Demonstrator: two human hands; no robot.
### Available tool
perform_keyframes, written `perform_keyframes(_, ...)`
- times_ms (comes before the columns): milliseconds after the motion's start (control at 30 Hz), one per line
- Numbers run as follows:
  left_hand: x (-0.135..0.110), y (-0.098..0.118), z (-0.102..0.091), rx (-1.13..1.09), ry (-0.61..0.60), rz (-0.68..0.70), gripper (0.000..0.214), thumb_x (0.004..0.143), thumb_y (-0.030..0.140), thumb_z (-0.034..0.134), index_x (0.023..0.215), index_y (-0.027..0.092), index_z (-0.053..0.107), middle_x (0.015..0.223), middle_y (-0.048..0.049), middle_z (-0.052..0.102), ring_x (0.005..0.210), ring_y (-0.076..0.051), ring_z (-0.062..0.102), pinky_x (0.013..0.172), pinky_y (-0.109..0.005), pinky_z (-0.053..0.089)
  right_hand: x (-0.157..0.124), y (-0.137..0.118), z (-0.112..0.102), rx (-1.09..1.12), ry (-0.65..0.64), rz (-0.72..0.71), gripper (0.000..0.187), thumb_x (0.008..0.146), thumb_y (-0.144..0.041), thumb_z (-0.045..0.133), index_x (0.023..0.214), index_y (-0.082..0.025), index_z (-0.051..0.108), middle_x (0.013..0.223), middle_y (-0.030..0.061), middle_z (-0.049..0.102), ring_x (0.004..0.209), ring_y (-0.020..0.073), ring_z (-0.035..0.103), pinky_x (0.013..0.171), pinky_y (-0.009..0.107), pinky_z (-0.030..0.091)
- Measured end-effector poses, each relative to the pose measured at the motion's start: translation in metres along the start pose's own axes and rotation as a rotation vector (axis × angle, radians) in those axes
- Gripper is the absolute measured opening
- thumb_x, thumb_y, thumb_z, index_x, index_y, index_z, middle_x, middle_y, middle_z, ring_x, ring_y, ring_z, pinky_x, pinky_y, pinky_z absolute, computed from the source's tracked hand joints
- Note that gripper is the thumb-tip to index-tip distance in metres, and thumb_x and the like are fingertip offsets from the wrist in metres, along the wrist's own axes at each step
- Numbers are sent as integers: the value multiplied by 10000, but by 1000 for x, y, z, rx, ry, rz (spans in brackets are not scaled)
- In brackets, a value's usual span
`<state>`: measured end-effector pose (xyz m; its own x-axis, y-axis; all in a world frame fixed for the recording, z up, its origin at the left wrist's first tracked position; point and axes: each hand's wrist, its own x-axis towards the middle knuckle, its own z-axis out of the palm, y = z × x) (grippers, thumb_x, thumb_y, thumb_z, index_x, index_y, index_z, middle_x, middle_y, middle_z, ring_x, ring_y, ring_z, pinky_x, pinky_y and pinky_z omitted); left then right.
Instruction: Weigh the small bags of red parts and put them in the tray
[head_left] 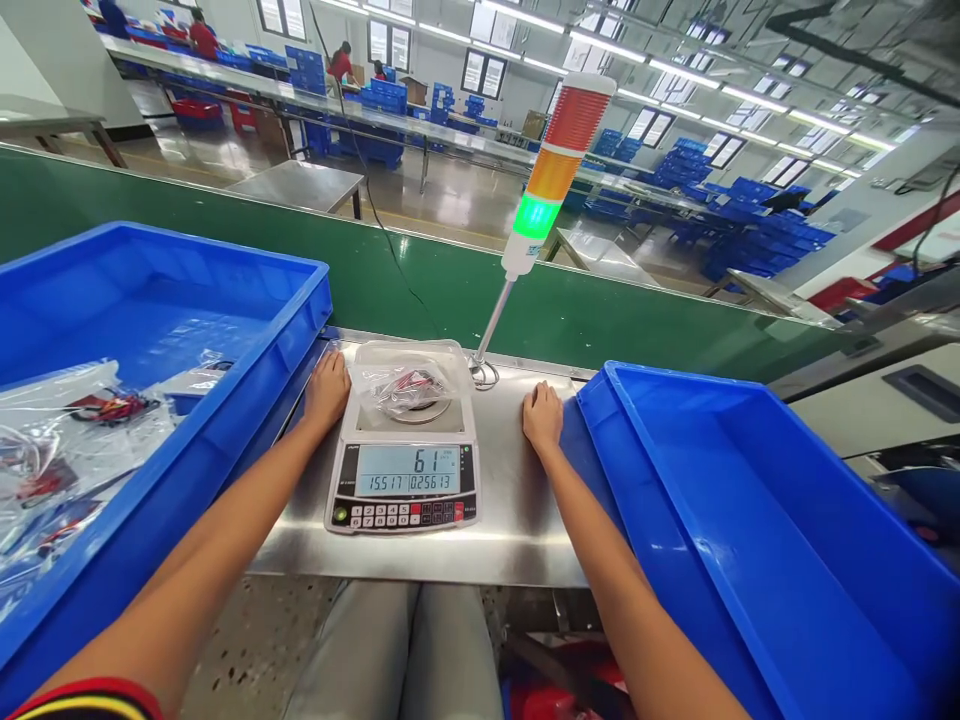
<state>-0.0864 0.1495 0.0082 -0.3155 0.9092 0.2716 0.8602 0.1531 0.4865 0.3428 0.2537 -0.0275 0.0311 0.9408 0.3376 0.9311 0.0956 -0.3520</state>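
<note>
A digital counting scale [403, 480] stands on the metal table, its display showing 61 above 15.517 and 0.25613. On its pan lies a clear plastic bag [409, 390] with thin wires inside, some of them red. My left hand [327, 390] rests by the scale's left side, fingers curled in, with no object visible in it. To the right of the scale my right hand [543, 415] lies on the metal in a loose fist, close to the right bin and holding nothing I can see. Neither hand touches the bag.
A blue bin [300, 310] at left holds several bagged wire bundles [112, 405]. Another blue bin [679, 460] stands at right. Behind the scale rises a signal tower [562, 150], lit green. A green barrier [420, 275] runs along the back; people work at far benches.
</note>
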Motion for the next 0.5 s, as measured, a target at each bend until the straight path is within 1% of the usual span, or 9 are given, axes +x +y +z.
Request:
perform_keyframes(133,2,-5,4,-11,11,15,521,962,230,355,1435,62,496,1541,-209,439,1481,-320,366,1264,-498,291,2,3,2,-5,8,-13,549,969,-281,311,1411,-32,520,1493,222,511,1426,302,394,1199,457,266)
perform_keyframes(233,3,-9,9,-5,17,28,523,972,246,351,1432,40,492,1551,-219,421,1491,-319,347,1272,-486,270,3,6,3,-9,8,-20,549,976,-287,304,1415,-37,518,1503,217,502,1426,302,394,1199,448,263)
perform_keyframes(333,5,-11,13,12,28,42,508,997,247,331,1429,29,485,1540,-228,431,1485,-314,355,1264,-499,278,4,8,4,-15,9,-24,540,980,-282,306,1410,-38,524,1508,222,494,1425,311,393,1195,459,265)
perform_keyframes(433,6,-11,15,31,42,40,476,1027,287,401,1446,70,468,1525,-206,457,1470,-304,378,1238,-548,309,4,8,5,-22,12,-28,525,984,-267,306,1405,-43,527,1504,228,496,1423,319,393,1187,476,273)
perform_keyframes(500,6,-9,16,46,48,31,470,1033,301,435,1448,81,463,1526,-199,457,1471,-293,378,1234,-544,315,4,8,5,-30,13,-28,514,987,-257,302,1400,-50,528,1502,228,498,1417,319,399,1182,484,280)
